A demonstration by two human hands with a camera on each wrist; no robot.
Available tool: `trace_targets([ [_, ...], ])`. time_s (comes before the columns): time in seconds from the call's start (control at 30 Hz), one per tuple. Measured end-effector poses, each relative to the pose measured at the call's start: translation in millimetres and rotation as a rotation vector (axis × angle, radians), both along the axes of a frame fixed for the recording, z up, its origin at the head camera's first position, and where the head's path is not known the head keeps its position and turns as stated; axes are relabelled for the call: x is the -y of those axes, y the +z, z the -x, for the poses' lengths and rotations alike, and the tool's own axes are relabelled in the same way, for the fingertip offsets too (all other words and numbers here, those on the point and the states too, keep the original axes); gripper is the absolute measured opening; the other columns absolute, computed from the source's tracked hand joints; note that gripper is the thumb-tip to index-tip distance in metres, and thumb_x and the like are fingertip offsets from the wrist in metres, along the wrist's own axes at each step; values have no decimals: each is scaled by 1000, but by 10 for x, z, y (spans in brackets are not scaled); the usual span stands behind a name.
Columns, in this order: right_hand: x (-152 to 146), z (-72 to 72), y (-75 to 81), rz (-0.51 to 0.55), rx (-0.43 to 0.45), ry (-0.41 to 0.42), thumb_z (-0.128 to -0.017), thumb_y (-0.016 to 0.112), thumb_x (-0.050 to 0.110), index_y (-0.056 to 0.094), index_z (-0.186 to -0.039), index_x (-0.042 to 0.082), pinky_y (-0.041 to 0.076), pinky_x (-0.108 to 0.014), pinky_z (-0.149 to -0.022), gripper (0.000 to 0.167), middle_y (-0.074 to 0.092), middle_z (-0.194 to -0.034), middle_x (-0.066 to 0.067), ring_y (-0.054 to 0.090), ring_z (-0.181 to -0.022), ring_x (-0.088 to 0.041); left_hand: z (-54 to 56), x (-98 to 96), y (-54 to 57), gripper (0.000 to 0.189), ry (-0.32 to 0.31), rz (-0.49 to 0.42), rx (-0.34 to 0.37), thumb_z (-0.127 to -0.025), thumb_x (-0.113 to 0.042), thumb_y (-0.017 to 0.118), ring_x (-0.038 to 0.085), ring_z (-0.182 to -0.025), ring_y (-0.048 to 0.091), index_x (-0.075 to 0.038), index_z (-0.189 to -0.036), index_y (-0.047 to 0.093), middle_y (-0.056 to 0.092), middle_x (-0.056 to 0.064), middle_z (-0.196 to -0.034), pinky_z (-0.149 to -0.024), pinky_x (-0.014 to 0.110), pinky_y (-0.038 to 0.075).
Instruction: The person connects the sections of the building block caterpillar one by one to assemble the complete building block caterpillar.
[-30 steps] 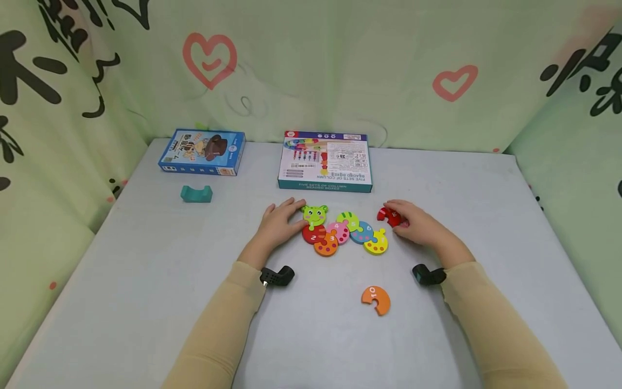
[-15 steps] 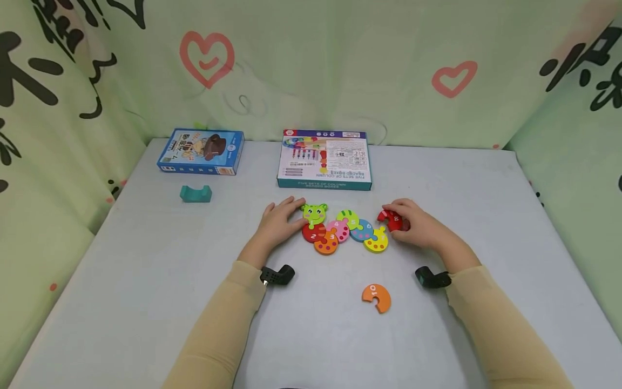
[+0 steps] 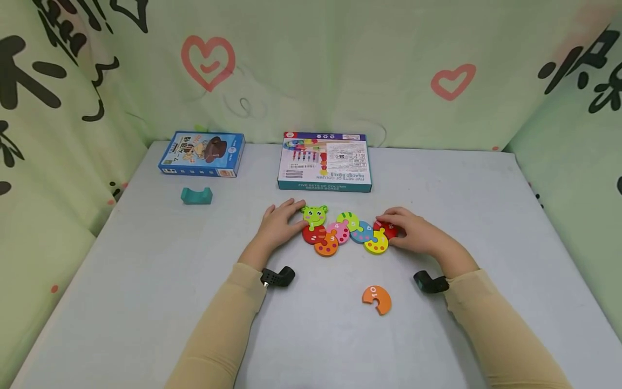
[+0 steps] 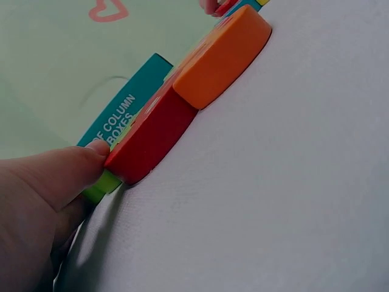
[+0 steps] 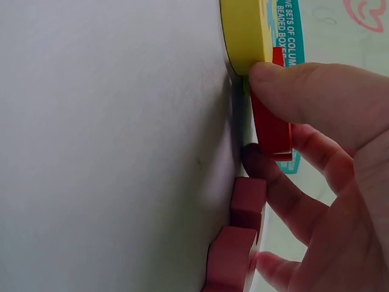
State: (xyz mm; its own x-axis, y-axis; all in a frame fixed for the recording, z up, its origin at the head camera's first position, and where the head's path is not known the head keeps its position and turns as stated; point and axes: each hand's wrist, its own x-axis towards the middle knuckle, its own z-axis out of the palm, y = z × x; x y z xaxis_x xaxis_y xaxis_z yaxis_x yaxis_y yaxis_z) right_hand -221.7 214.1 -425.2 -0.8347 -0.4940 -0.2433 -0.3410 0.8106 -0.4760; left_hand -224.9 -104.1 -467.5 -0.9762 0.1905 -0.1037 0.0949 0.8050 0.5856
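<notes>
In the head view, a caterpillar puzzle of numbered flat pieces runs across the table. My left hand [image 3: 280, 226] holds its green smiling head piece [image 3: 315, 215] at the left edge, with the thumb by the red 2 piece [image 3: 313, 235]. At the chain's other end, my right hand [image 3: 413, 231] pinches a red 8 piece [image 5: 273, 125] between thumb and fingers. It lies against the yellow piece [image 3: 376, 243], slightly raised in the right wrist view. Another reddish, notched piece [image 5: 234, 255] is under that hand, hidden from the head view.
An orange 10 piece [image 3: 377, 300] lies apart, nearer the person. Behind the puzzle is a flat beaded-boxes carton [image 3: 324, 162]. A blue box [image 3: 202, 153] and a teal notched block [image 3: 196, 196] are at back left. Curtains surround the table's back and sides.
My right hand has turned the red 8 piece and brought it left and down against the yellow piece. My left hand stays at the head piece.
</notes>
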Motion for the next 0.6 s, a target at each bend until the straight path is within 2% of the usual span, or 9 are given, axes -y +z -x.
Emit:
trace_targets([
  [0.2, -5, -33, -4, -18, -50, -6, -80, 66, 13, 51, -128, 7, 44, -52, -92, 51, 43, -132, -18, 38, -120, -37, -1, 1, 3, 56, -5, -4, -4, -86, -45, 55, 16, -138, 24, -24, -136, 42, 40, -3, -143, -114, 45, 4],
  [0.33, -43, -140, 47, 37, -54, -17, -80, 65, 12, 51, -128, 7, 42, -53, -94, 50, 42, -133, -17, 34, -124, -37, -2, -10, 9, 56, -1, -2, 1, -86, -45, 56, 15, -138, 24, -25, -136, 42, 39, -3, -143, -115, 45, 3],
  [0.5, -91, -360, 119, 207, 63, 14, -81, 66, 14, 49, -128, 7, 46, -49, -91, 51, 48, -128, -15, 43, -116, -33, 2, -15, 11, 56, 3, 2, 4, -86, -45, 56, 15, -138, 24, -25, -136, 42, 39, -3, -143, -114, 45, 3],
  [0.6, -103, -465, 113, 261, 109, 39, -80, 67, 17, 49, -128, 8, 49, -43, -85, 52, 52, -124, -12, 49, -108, -28, 3, -12, 8, 56, 7, 2, 5, -86, -44, 56, 15, -138, 24, -25, -136, 42, 39, -3, -143, -115, 45, 2],
])
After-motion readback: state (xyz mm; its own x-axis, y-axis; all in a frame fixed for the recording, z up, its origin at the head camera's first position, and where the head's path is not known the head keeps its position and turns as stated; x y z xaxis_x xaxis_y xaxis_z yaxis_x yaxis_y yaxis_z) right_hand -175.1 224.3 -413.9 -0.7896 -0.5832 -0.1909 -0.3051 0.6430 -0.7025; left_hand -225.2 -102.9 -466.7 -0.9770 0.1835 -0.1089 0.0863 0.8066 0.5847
